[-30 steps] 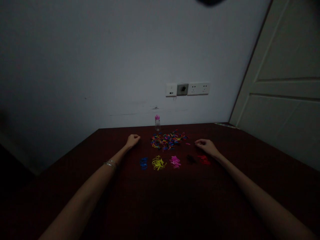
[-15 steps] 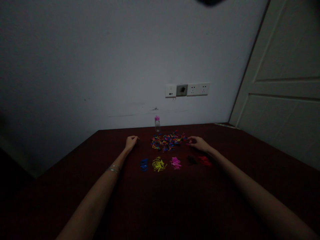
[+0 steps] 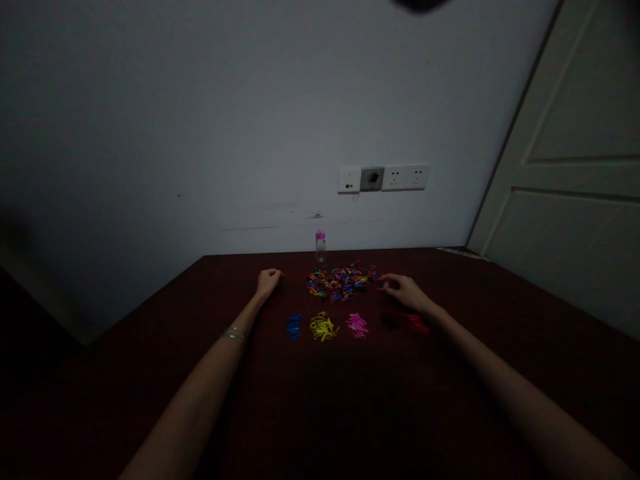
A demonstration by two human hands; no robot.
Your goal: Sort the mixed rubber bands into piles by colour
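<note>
A mixed heap of small colourful bands or clips lies near the back of the dark red table. In front of it sit separate little piles: blue, yellow, pink, black and red. My right hand is at the heap's right edge, thumb and forefinger slightly apart, with a small pinkish piece by the fingertips; whether it is gripped is unclear. Left of the heap, my left hand rests on the table with curled fingers, no object visible in it.
Behind the heap a clear bottle with a pink top stands upright near the wall. Wall sockets are above the table. A pale panelled door is at the right.
The whole view has shifted slightly, moving most things to the right in the picture. My right hand stays by the heap's right edge, and my left hand keeps its curled pose.
</note>
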